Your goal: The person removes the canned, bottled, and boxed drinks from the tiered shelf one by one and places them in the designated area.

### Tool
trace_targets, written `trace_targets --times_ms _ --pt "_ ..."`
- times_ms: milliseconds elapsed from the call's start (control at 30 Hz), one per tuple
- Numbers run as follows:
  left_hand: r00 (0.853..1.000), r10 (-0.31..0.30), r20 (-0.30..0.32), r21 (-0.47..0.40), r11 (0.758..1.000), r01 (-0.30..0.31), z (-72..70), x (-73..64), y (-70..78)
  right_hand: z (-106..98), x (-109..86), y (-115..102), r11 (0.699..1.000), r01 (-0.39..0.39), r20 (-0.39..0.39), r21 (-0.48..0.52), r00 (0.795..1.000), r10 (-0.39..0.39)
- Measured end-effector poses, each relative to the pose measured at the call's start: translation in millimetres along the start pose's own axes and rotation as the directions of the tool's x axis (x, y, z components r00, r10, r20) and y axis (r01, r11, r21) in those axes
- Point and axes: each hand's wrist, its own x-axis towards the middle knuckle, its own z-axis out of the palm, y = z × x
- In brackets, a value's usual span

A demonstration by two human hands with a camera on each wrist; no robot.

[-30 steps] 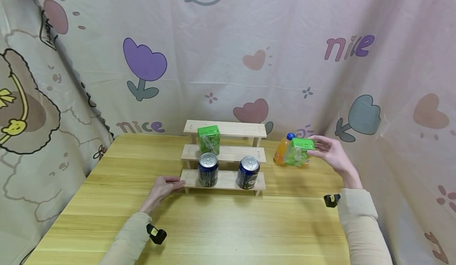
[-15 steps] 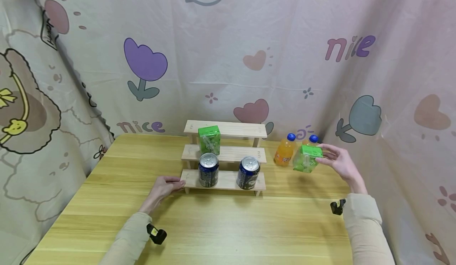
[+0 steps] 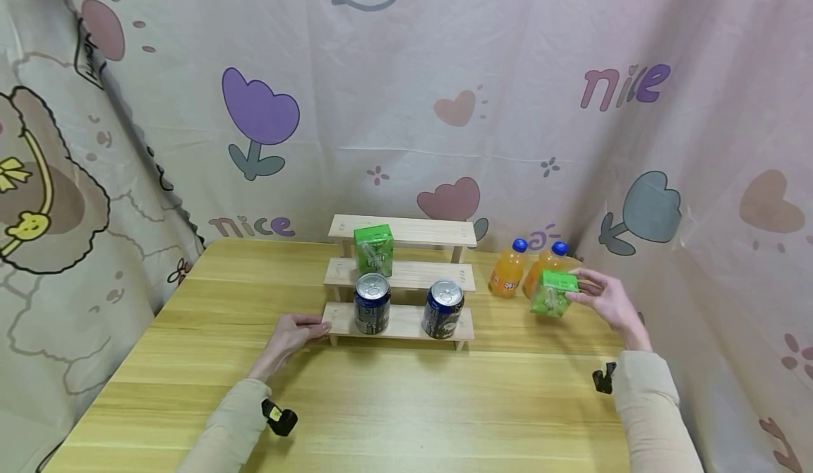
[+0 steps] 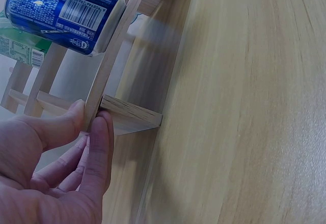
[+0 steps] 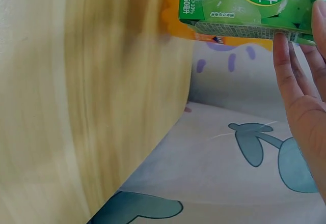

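My left hand (image 3: 293, 335) pinches the left end of the lowest step of a three-tier wooden shelf (image 3: 401, 320); in the left wrist view the thumb (image 4: 63, 127) lies on top and a finger beneath. My right hand (image 3: 607, 302) grips a green juice carton (image 3: 552, 295) by its upper right end, in front of an orange soda bottle (image 3: 538, 270). The right wrist view shows the carton (image 5: 244, 2) above the table, close to the orange bottle. Two dark blue cans (image 3: 372, 310) stand on the lowest step. Another green carton (image 3: 374, 250) stands upright on the middle step.
A second orange bottle (image 3: 507, 272) with a blue cap stands left of the first, right of the shelf. The wooden table (image 3: 406, 402) ends at a patterned cloth backdrop (image 3: 381, 92) behind and on both sides.
My right hand has moved right and toward me, lowering the green carton from in front of the left bottle to in front of the right one. My left hand stays on the shelf.
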Motion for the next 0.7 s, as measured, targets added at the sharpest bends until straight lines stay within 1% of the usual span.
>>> trace_targets --times_ms 233,467,567,700 --pt "1.000 -0.001 -0.003 0.003 1.000 0.001 0.9 -0.4 -0.8 4.6 0.1 4.6 0.998 -0.025 -0.008 -0.055 1.000 0.025" --pt "1.000 -0.001 -0.005 0.002 1.000 0.001 1.2 -1.0 -0.6 7.4 0.5 8.7 0.998 -0.042 -0.012 -0.057 0.999 0.041" --pt "1.000 -0.004 -0.004 -0.008 1.000 0.004 1.4 -0.9 -1.1 8.0 0.8 11.1 0.996 -0.046 -0.016 -0.074 0.999 0.045" --pt "1.000 0.000 -0.006 0.001 1.000 0.000 1.0 -0.7 -1.3 8.8 1.7 13.9 0.994 -0.047 -0.020 -0.098 0.999 0.046"
